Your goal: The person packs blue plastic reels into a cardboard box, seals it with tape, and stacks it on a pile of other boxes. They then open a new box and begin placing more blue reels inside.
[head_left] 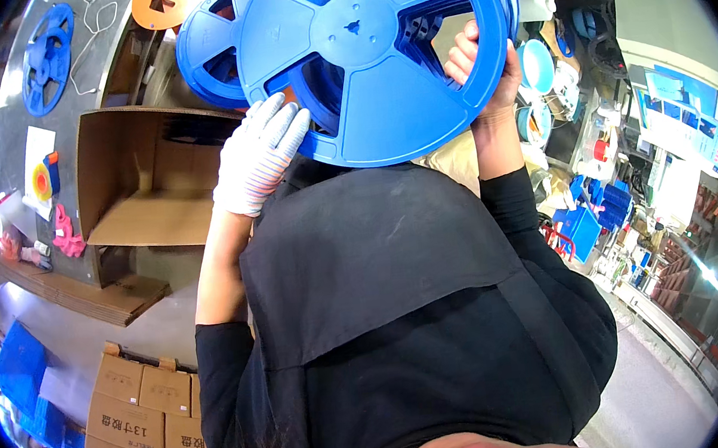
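A stack of large blue plastic reels [404, 107] is held up in front of my chest, the front one facing me with its round hub and wide cut-outs. My left hand [262, 156], in a white striped glove, grips the lower left rim with its fingers over the edge. On the right side my bare right hand [487, 69] is wrapped round the rim, its fingers showing through a cut-out. More blue reels [205, 44] sit just behind and to the left. How many are in the stack is hidden.
An open cardboard box [155, 213] stands left of my left arm. The dark table [14, 145] bears another blue reel [48, 59], pink gloves [68, 233] and a tape roll [42, 180]. An orange reel [160, 3] lies at the back. Stacked cartons [141, 426] are at lower left.
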`<state>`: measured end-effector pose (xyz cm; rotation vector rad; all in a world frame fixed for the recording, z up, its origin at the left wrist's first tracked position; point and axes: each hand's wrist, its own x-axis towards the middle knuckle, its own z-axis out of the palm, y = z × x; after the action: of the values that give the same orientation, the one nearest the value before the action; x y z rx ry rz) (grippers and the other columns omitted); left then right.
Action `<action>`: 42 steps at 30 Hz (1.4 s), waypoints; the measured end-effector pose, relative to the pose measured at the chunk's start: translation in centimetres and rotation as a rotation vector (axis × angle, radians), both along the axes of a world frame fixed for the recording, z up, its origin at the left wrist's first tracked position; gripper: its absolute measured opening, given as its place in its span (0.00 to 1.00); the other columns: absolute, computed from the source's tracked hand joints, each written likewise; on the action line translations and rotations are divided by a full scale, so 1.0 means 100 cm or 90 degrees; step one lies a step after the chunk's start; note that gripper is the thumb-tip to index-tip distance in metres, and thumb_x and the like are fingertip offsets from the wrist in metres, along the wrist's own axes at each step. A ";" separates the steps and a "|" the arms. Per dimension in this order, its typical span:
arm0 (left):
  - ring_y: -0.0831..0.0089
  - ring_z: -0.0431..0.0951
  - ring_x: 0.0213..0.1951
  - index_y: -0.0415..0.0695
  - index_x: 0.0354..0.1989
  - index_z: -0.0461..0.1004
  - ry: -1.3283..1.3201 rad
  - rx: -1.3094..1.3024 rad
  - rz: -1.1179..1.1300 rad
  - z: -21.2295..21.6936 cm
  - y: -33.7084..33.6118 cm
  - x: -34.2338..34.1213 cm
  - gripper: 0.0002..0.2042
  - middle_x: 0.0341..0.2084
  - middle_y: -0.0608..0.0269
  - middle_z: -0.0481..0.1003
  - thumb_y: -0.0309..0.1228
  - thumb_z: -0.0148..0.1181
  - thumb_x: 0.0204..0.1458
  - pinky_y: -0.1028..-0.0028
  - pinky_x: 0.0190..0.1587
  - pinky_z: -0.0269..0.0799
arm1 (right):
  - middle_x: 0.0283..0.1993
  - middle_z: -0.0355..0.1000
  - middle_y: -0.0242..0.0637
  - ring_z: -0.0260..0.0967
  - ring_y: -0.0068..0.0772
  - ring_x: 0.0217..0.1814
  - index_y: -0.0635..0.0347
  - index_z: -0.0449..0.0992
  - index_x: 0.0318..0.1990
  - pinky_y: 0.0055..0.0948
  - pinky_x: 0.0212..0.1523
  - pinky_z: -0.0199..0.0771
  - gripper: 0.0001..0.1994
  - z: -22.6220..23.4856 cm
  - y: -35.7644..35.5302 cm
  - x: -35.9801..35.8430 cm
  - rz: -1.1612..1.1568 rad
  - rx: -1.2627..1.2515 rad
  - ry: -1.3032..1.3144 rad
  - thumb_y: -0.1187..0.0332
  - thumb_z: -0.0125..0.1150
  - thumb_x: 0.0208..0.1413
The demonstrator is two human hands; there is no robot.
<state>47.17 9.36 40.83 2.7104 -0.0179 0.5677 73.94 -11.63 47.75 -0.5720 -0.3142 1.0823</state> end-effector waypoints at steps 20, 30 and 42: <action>0.55 0.79 0.44 0.44 0.48 0.69 -0.244 -1.556 0.119 -0.035 -0.001 -0.076 0.15 0.39 0.56 0.77 0.25 0.61 0.52 0.61 0.40 0.82 | 0.24 0.59 0.28 0.55 0.23 0.23 0.61 0.68 0.44 0.25 0.26 0.59 0.17 0.011 -0.031 -0.036 -0.225 -0.288 0.015 0.54 0.50 0.63; 0.53 0.79 0.44 0.41 0.52 0.67 -0.186 -1.543 0.183 -0.025 0.004 -0.086 0.18 0.41 0.54 0.77 0.25 0.60 0.53 0.61 0.41 0.81 | 0.24 0.57 0.27 0.52 0.20 0.22 0.63 0.68 0.43 0.23 0.27 0.54 0.19 0.009 -0.023 -0.044 -0.182 -0.214 0.086 0.53 0.51 0.62; 0.54 0.78 0.45 0.37 0.55 0.63 -0.219 -1.404 0.358 0.016 -0.006 -0.114 0.22 0.42 0.50 0.76 0.30 0.60 0.54 0.58 0.47 0.78 | 0.25 0.58 0.28 0.55 0.22 0.25 0.64 0.68 0.44 0.25 0.30 0.57 0.19 0.008 -0.027 -0.035 -0.146 -0.259 0.076 0.53 0.50 0.63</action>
<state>35.76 8.81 42.48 0.4264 0.7586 0.5446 70.46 -14.31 48.52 -0.8791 0.0805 0.9556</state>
